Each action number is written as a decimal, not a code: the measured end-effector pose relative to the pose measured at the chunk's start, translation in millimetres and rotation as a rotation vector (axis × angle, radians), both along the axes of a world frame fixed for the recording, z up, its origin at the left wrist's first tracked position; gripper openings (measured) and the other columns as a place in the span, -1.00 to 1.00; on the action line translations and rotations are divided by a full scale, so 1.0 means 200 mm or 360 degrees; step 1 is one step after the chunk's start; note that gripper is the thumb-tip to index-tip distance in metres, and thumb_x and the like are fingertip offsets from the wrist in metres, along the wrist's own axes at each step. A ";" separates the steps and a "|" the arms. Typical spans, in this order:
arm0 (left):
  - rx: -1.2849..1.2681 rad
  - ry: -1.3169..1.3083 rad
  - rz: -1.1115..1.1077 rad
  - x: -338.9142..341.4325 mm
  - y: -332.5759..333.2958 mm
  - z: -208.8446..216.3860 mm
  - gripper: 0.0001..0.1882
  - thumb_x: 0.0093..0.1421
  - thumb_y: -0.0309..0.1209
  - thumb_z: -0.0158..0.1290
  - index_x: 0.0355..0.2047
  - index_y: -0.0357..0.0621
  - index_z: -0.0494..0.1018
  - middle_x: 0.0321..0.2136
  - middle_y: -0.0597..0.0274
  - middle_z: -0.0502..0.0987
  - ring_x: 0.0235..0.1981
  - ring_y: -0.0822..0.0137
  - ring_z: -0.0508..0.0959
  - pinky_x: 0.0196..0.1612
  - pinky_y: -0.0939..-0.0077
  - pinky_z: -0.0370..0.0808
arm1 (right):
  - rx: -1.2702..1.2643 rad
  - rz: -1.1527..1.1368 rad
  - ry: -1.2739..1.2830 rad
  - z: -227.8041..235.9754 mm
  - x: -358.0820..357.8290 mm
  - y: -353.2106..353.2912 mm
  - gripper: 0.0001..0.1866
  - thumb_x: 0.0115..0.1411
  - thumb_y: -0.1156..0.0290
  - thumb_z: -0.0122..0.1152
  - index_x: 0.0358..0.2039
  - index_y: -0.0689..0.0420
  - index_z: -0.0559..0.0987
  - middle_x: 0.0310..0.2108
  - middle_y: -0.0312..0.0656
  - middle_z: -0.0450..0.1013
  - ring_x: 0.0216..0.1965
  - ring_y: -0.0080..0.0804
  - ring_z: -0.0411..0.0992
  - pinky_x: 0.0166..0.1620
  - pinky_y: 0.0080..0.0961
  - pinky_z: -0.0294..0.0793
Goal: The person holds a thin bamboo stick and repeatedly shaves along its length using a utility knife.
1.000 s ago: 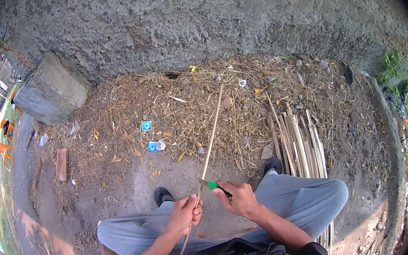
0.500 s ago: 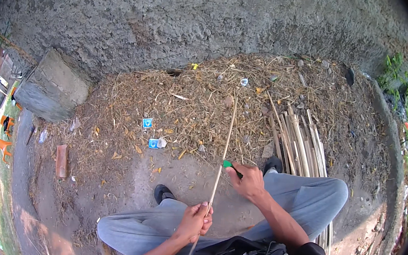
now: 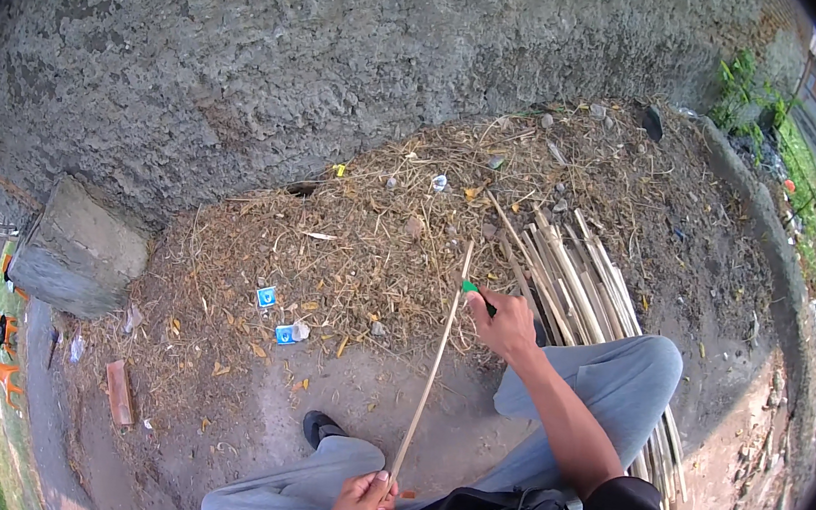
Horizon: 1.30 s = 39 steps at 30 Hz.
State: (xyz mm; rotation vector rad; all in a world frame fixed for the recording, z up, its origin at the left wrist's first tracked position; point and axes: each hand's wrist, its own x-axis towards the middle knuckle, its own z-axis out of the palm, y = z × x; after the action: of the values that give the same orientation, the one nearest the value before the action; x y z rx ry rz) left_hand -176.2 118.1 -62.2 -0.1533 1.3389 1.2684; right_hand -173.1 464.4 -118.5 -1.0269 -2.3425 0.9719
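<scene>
A long, thin pale stick (image 3: 431,384), like a split bamboo strip, slants up and away from my lap. Around its near part, low in front of me, my left hand (image 3: 360,507) is closed. My right hand (image 3: 504,323) grips a small tool with a green and black handle (image 3: 469,287), which meets the stick close to its far end. The tool's working edge is too small to make out. Beside my right leg lies a bundle of similar pale strips (image 3: 593,294), partly covered by my knee.
A rough grey wall (image 3: 349,67) rises ahead, with dry shavings (image 3: 369,241) scattered along its foot. To the left are a concrete block (image 3: 87,244), a reddish brick (image 3: 120,392) and two blue packets (image 3: 266,296). A kerb (image 3: 767,236) borders the right side.
My right hand and the tool have moved outward along the stick toward its far end. My left hand has drawn back toward my body, and the head view has tilted and shifted.
</scene>
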 end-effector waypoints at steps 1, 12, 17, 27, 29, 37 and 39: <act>-0.0074 0.0461 -0.0132 0.04 -0.04 0.04 -0.64 0.43 -0.18 -0.19 -0.38 -0.17 0.40 -0.70 0.44 0.24 -0.75 0.61 0.16 -0.71 0.66 0.07 | -0.0015 -0.0126 -0.0058 0.01 0.00 0.04 -0.64 0.25 0.02 0.11 -0.20 0.01 0.67 -0.65 0.06 0.45 -0.49 0.13 0.48 -0.35 -0.07 0.46; -0.0205 0.0678 0.0041 -0.03 -0.11 -0.01 -0.65 0.45 -0.21 -0.22 -0.31 -0.24 0.39 -0.70 0.41 0.23 -0.76 0.64 0.11 -0.73 0.69 0.05 | -0.0048 0.0447 0.0455 0.02 0.03 -0.30 -0.65 0.23 0.15 0.19 -0.19 0.17 0.65 -0.56 0.04 0.52 -0.53 0.04 0.52 -0.44 -0.18 0.50; -0.0135 0.0725 0.0168 -0.15 0.10 -0.02 -0.66 0.45 -0.22 -0.20 -0.27 -0.23 0.42 -0.67 0.41 0.29 -0.72 0.65 0.20 -0.69 0.69 0.14 | -0.0106 0.0842 0.0427 0.15 0.14 -0.51 -0.71 0.20 0.25 0.24 -0.20 0.20 0.63 -0.49 0.03 0.53 -0.56 -0.03 0.51 -0.47 -0.25 0.49; 0.0161 0.0343 0.0224 -0.28 0.29 0.02 -0.69 0.46 -0.23 -0.24 -0.18 -0.22 0.36 -0.62 0.40 0.26 -0.72 0.63 0.17 -0.68 0.71 0.15 | -0.0062 0.0913 0.0527 0.09 0.13 -0.51 -0.75 0.17 0.36 0.26 -0.19 0.24 0.60 -0.51 -0.02 0.51 -0.59 -0.09 0.47 -0.51 -0.32 0.44; 0.0198 0.0166 0.0245 -0.30 0.29 -0.01 -0.71 0.46 -0.23 -0.24 -0.19 -0.20 0.35 -0.62 0.42 0.23 -0.72 0.62 0.16 -0.68 0.69 0.14 | -0.0072 0.0924 0.0528 0.08 0.14 -0.52 -0.75 0.17 0.37 0.26 -0.19 0.23 0.60 -0.50 -0.02 0.51 -0.59 -0.08 0.47 -0.52 -0.32 0.44; 0.0441 -0.0282 0.0291 -0.32 0.27 -0.10 -0.71 0.45 -0.26 -0.27 -0.19 -0.21 0.36 -0.64 0.44 0.16 -0.70 0.60 0.12 -0.68 0.68 0.06 | -0.0059 0.0928 0.0500 0.08 0.13 -0.54 -0.76 0.16 0.36 0.27 -0.19 0.19 0.61 -0.52 -0.03 0.51 -0.64 -0.08 0.44 -0.55 -0.30 0.41; 0.0435 -0.0242 0.0299 -0.31 0.27 -0.09 -0.70 0.45 -0.26 -0.27 -0.19 -0.22 0.36 -0.64 0.44 0.16 -0.71 0.61 0.10 -0.69 0.68 0.04 | -0.0045 0.0937 0.0501 0.07 0.13 -0.54 -0.76 0.16 0.36 0.27 -0.18 0.18 0.61 -0.52 -0.04 0.51 -0.65 -0.09 0.44 -0.56 -0.30 0.41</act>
State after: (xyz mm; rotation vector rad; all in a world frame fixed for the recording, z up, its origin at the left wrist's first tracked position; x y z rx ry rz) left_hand -239.1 172.5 -81.1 -0.1829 1.0280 1.5535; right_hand -146.8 357.2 -103.7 -0.1499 -2.3931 1.2633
